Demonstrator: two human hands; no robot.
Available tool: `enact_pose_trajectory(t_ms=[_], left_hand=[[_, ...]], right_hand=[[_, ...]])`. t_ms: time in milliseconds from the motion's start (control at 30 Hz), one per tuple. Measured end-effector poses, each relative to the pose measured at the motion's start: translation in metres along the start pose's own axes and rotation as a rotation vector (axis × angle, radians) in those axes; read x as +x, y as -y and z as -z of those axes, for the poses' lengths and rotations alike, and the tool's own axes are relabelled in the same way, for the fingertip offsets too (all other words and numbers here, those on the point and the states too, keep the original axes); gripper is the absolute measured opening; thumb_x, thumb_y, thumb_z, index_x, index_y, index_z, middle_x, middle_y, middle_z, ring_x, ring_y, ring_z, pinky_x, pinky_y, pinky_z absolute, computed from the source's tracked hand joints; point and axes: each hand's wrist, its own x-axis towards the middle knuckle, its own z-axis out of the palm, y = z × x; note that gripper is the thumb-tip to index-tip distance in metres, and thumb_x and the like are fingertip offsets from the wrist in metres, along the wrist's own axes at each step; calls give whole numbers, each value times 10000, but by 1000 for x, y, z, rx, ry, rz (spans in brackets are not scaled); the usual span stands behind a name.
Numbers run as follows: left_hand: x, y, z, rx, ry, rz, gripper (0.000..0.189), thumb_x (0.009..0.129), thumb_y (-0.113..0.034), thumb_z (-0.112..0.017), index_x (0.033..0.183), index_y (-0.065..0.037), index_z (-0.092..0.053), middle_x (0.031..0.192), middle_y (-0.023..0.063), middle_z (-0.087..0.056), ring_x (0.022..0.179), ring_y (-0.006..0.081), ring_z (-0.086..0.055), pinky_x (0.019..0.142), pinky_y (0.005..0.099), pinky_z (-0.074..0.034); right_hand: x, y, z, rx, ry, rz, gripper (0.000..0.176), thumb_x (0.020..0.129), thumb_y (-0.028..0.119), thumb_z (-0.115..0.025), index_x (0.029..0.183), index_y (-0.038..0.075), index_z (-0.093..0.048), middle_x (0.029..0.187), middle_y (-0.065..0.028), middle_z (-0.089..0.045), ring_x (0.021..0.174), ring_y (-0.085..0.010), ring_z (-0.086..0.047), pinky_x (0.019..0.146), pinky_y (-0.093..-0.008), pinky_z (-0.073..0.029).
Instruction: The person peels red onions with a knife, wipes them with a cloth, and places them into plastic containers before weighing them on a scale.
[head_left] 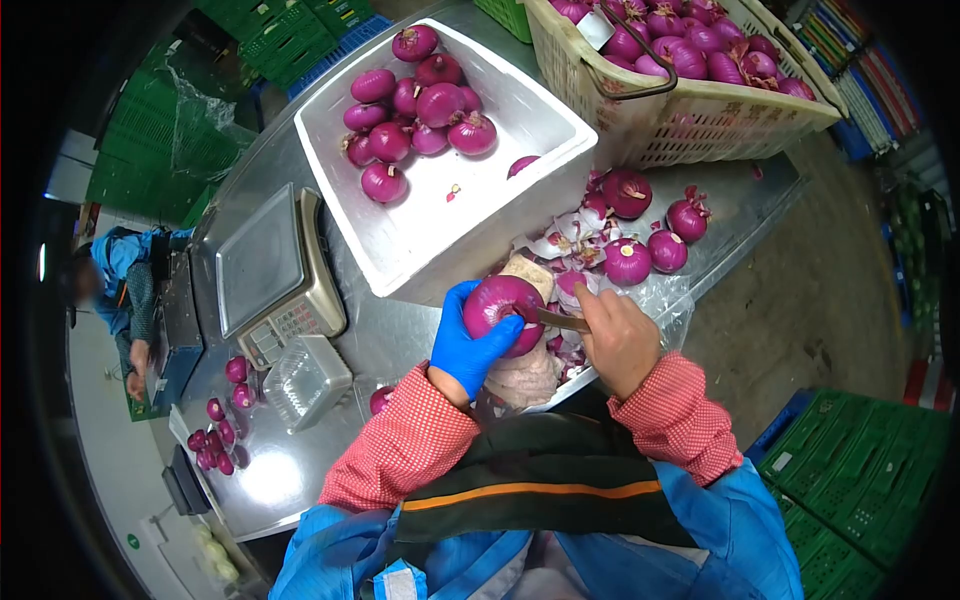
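My left hand [470, 345], in a blue glove, is closed around a large red onion [500, 305]. The bare right hand [618, 338] grips a knife [562, 320], its blade touching the onion's right side near my left thumb. Beneath both hands lie onion peelings [570, 240] and a crumpled cloth [525, 378]. To the right of the peelings, several whole red onions [627, 262] rest on the metal table [730, 225]. Beyond my hands stands a white foam box [470, 235] holding several red onions [440, 104].
A large plastic crate [680, 135] full of red onions stands at the back right. On the left are a scale [285, 280], a clear plastic tray [308, 382] and small onions [222, 440]. Another person [130, 290] is at far left. Green crates [860, 470] stand lower right.
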Motion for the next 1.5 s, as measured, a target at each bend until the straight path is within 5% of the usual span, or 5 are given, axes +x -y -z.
enact_pose_trajectory(t_ms=[333, 667, 1033, 1333, 1500], left_hand=[[5, 12, -2, -112, 130, 49, 673, 768, -178, -829, 1314, -51, -456, 1226, 112, -566, 1124, 210, -569, 995, 352, -480], [16, -7, 19, -326, 235, 218, 687, 820, -168, -794, 1390, -38, -432, 1276, 125, -575, 1176, 234, -570, 1036, 380, -473], [8, -4, 14, -4, 199, 42, 656, 815, -241, -808, 1317, -21, -448, 1198, 123, -601, 1091, 199, -594, 978, 342, -487], [11, 12, 11, -83, 143, 39, 629, 812, -214, -803, 1301, -21, -458, 1205, 121, -594, 1093, 205, -588, 977, 349, -481], [20, 3, 11, -488, 116, 128, 632, 818, -166, -788, 1337, -39, -452, 1264, 117, -573, 1155, 232, -579, 1026, 382, -476]], right_hand=[[-9, -23, -39, 1007, 539, -638, 300, 1009, 212, -478, 1197, 22, -613, 704, -123, -592, 653, -324, -601, 637, -376, -495], [0, -12, 9, 74, 61, 127, 411, 746, 153, -732, 1149, 110, -663, 795, -30, -548, 701, -206, -600, 587, -332, -511], [8, -10, -3, 21, -29, 51, 456, 747, 158, -723, 1193, 91, -654, 806, -65, -551, 701, -232, -596, 617, -347, -510], [-1, -15, -41, 692, 457, -557, 430, 1036, 376, -399, 1171, 22, -603, 968, -222, -680, 894, -428, -640, 765, -484, -500], [-3, 1, -15, 531, 203, -311, 315, 953, 256, -548, 1184, 54, -619, 961, -172, -674, 851, -376, -657, 738, -446, -516]])
